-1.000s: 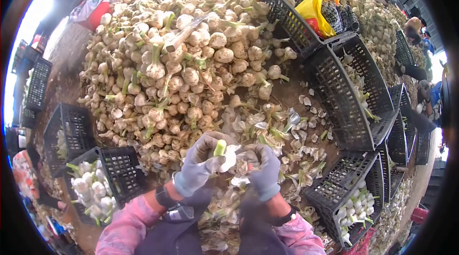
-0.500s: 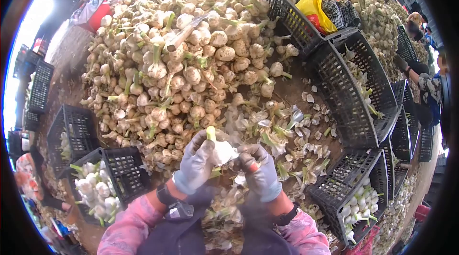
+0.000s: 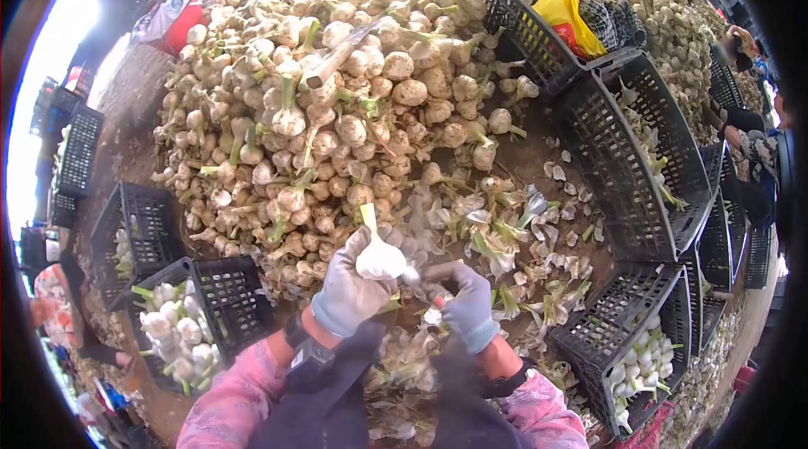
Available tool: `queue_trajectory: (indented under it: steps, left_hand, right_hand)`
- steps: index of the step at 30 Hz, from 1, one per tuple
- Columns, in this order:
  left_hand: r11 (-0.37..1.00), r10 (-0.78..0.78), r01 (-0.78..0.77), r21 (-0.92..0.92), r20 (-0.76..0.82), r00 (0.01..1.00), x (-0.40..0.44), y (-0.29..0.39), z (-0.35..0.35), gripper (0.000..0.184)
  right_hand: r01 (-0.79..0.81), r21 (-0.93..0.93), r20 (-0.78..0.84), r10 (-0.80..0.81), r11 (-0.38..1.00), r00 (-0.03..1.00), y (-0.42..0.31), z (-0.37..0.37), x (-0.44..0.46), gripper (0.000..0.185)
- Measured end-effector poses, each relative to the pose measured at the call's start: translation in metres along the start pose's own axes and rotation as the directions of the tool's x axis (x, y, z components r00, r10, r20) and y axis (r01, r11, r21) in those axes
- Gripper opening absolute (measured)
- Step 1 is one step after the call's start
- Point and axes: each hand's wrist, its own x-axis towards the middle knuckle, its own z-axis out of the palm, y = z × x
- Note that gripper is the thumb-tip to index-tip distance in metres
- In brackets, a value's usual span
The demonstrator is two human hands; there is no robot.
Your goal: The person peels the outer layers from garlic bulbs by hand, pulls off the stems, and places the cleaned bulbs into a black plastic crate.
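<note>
My left hand (image 3: 349, 293), in a pale glove, holds a clean white garlic bulb (image 3: 381, 260) with its short green stem upright. Just right of it, my right hand (image 3: 465, 302), also gloved, has its fingers curled together; a bit of orange-red shows at the fingertips, and whatever they pinch is too small to make out. Beyond both hands rises a large heap of unpeeled garlic (image 3: 337, 125), with a wooden-handled tool (image 3: 332, 63) lying on it. Loose peelings (image 3: 400, 377) cover the ground below and right of my hands.
A black crate (image 3: 231, 302) at the left and another (image 3: 627, 310) at the right hold white garlic bulbs. More crates (image 3: 619, 154) line the right side, one with a yellow bag (image 3: 571, 15). A red bucket (image 3: 183, 26) stands back left. People are at both edges.
The bulb now stands upright in my left hand, its white side fully exposed. My right hand has drawn slightly away from it. The view has shifted slightly.
</note>
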Motion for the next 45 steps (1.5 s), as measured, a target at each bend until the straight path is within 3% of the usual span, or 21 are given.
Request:
queue_trajectory:
  steps: [3, 7, 11, 15, 17, 19, 21, 22, 23, 24, 25, 26, 30, 33, 35, 37, 39, 41, 42, 43, 45]
  left_hand:
    - [0.99, -0.019, 0.011, -0.141, -0.06, 0.998, 0.006, 0.007, -0.007, 0.034]
    - [0.995, 0.016, -0.011, -0.098, 0.053, 0.998, 0.008, 0.015, -0.001, 0.037]
    - [0.998, 0.057, -0.062, -0.019, -0.207, 0.977, 0.002, 0.013, 0.008, 0.038]
    - [0.976, -0.107, 0.109, -0.19, 0.017, 0.994, 0.003, 0.016, -0.02, 0.044]
    - [0.984, 0.086, -0.078, 0.162, -0.047, 0.995, -0.006, 0.017, -0.003, 0.051]
    - [0.936, 0.271, -0.228, 0.268, -0.133, 0.954, -0.016, 0.056, -0.006, 0.047]
    - [0.595, 0.628, -0.54, 0.595, 0.075, 0.775, -0.056, 0.111, -0.036, 0.038]
    - [0.294, 0.794, -0.576, 0.763, 0.141, 0.592, -0.082, 0.136, -0.044, 0.037]
    - [0.02, 0.902, -0.489, 0.872, 0.195, 0.384, -0.108, 0.162, -0.053, 0.037]
    - [0.001, 0.965, -0.292, 0.957, 0.076, 0.251, -0.147, 0.191, -0.068, 0.042]
    - [-0.34, 0.937, 0.189, 0.921, 0.348, -0.014, -0.192, 0.23, -0.118, 0.05]
    - [-0.116, 0.988, -0.016, 0.993, 0.117, 0.097, -0.231, 0.254, -0.13, 0.051]
    - [-0.181, 0.977, 0.816, 0.549, 0.005, 0.214, -0.345, 0.292, -0.186, 0.05]
    - [-0.302, 0.93, 0.868, 0.393, 0.323, 0.178, -0.334, 0.266, -0.174, 0.053]
    - [-0.526, 0.821, 0.694, 0.491, 0.507, 0.264, -0.26, 0.219, -0.088, 0.056]
    - [-0.538, 0.808, 0.138, 0.831, 0.463, 0.364, -0.195, 0.177, -0.039, 0.049]
    - [-0.238, 0.627, -0.137, 0.961, 0.26, 0.734, -0.15, 0.132, 0.014, 0.05]
    - [0.119, 0.289, -0.264, 0.957, 0.221, 0.931, -0.113, 0.106, 0.022, 0.05]
    - [0.134, 0.178, -0.176, 0.975, 0.151, 0.972, -0.095, 0.093, 0.03, 0.053]
    - [0.138, 0.059, -0.083, 0.987, 0.075, 0.995, -0.082, 0.082, 0.033, 0.057]
    - [-0.098, -0.032, -0.299, 0.949, 0.297, 0.954, -0.037, 0.063, -0.015, 0.073]
  right_hand:
    - [0.065, -0.56, 0.484, 0.263, 0.826, 0.834, -0.011, -0.019, 0.009, 0.02]
    - [0.3, -0.527, 0.36, -0.111, 0.795, 0.926, -0.011, -0.019, 0.02, 0.031]
    - [0.333, -0.374, 0.194, -0.278, 0.865, 0.941, -0.047, -0.013, 0.038, 0.041]
    - [0.337, -0.134, 0.093, -0.327, 0.932, 0.94, -0.059, 0.033, 0.028, 0.034]
    - [0.25, -0.029, 0.145, -0.243, 0.968, 0.959, -0.045, 0.036, 0.023, 0.018]
    - [0.315, -0.25, 0.289, -0.24, 0.916, 0.927, -0.035, 0.022, 0.034, 0.017]
    - [0.214, -0.189, 0.119, -0.194, 0.958, 0.974, 0.0, 0.004, 0.059, 0.021]
    - [0.291, -0.407, 0.018, -0.31, 0.866, 0.95, 0.005, -0.012, 0.078, 0.024]
    - [0.32, -0.607, -0.052, -0.438, 0.728, 0.898, 0.008, -0.028, 0.102, 0.027]
    - [0.16, -0.69, -0.129, -0.337, 0.706, 0.933, 0.014, -0.043, 0.123, 0.033]
    - [-0.01, -0.75, -0.219, -0.234, 0.661, 0.947, 0.021, -0.056, 0.142, 0.039]
    - [-0.103, -0.801, -0.257, -0.184, 0.59, 0.949, 0.026, -0.064, 0.162, 0.054]
    - [-0.141, -0.839, -0.293, -0.217, 0.526, 0.931, 0.058, -0.073, 0.227, 0.102]
    - [-0.359, -0.697, -0.314, 0.185, 0.621, 0.931, 0.036, -0.072, 0.239, 0.115]
    - [-0.343, -0.748, -0.294, 0.18, 0.569, 0.939, 0.035, -0.073, 0.239, 0.118]
    - [-0.279, -0.822, -0.259, 0.111, 0.497, 0.96, 0.04, -0.074, 0.236, 0.118]
    - [-0.18, -0.807, -0.29, -0.112, 0.562, 0.95, 0.068, -0.09, 0.221, 0.107]
    - [-0.082, -0.699, -0.325, -0.213, 0.71, 0.922, 0.072, -0.101, 0.201, 0.09]
    - [-0.001, -0.086, -0.277, -0.023, 0.996, 0.961, 0.061, -0.099, 0.18, 0.075]
    - [-0.014, 0.574, -0.117, 0.099, 0.818, 0.988, 0.043, -0.093, 0.152, 0.061]
    - [-0.16, 0.826, 0.107, 0.128, 0.541, 0.986, 0.014, -0.062, 0.095, 0.048]
